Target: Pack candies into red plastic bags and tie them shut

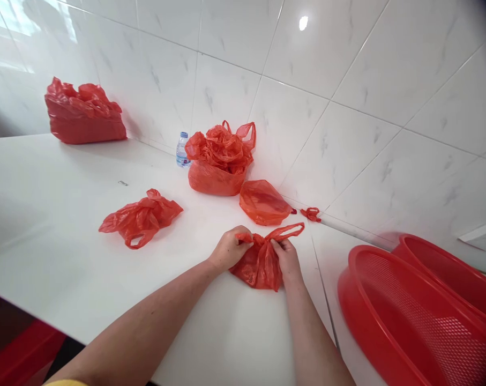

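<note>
A small red plastic bag [261, 268] rests on the white table [222, 343], gathered at its top, with one handle loop sticking up to the right. My left hand [232, 247] pinches the bag's gathered top on the left side. On the right side, my right hand [286, 260] grips the bag just below the loop. Whatever the bag contains is hidden. Just behind it lies another red bag [263, 202], puffed and rounded. A crumpled red bag [142, 217] lies to the left of my hands.
Against the tiled wall stand a full red bag topped with crumpled bags [218, 161], a water bottle [182, 150] and a large red bag [86, 115]. A small knotted red bag piece [311, 214] lies near the wall. Red plastic baskets [407, 300] occupy the right.
</note>
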`<state>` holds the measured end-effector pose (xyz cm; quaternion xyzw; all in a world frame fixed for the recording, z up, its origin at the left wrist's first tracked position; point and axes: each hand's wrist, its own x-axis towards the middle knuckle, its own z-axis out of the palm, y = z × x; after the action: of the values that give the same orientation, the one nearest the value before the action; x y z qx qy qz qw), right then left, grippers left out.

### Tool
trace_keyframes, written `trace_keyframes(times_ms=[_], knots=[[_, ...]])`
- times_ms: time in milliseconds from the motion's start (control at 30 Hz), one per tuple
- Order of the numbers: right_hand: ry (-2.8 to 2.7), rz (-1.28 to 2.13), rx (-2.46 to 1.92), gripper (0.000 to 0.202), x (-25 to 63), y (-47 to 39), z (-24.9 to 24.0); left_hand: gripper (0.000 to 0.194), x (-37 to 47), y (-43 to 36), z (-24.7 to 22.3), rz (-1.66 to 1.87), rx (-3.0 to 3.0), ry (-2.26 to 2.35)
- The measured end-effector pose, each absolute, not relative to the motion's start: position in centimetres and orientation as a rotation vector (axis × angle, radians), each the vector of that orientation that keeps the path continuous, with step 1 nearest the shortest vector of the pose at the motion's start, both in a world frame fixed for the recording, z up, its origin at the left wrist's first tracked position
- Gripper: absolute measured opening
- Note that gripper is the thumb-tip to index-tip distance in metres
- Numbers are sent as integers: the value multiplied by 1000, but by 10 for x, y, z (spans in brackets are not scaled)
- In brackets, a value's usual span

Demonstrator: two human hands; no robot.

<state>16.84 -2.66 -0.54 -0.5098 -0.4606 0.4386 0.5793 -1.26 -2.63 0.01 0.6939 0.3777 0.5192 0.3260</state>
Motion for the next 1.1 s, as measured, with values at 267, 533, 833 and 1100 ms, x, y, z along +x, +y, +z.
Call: trace_keyframes(times_ms=[267, 533, 833, 1100], knots=[[-875, 1127, -1114, 20, 176, -32, 0, 25, -18, -31, 6, 1280, 2243, 925], [-817, 1256, -987, 18, 179, -41, -2, 25, -20, -31, 5, 1113, 2379, 922], [-823, 1361, -834, 19, 180, -49, 0, 21, -19, -31, 9, 977, 2438, 899], [-836, 1411, -819, 15, 182, -45, 2, 35, -16, -31, 12, 1073, 2243, 1041]])
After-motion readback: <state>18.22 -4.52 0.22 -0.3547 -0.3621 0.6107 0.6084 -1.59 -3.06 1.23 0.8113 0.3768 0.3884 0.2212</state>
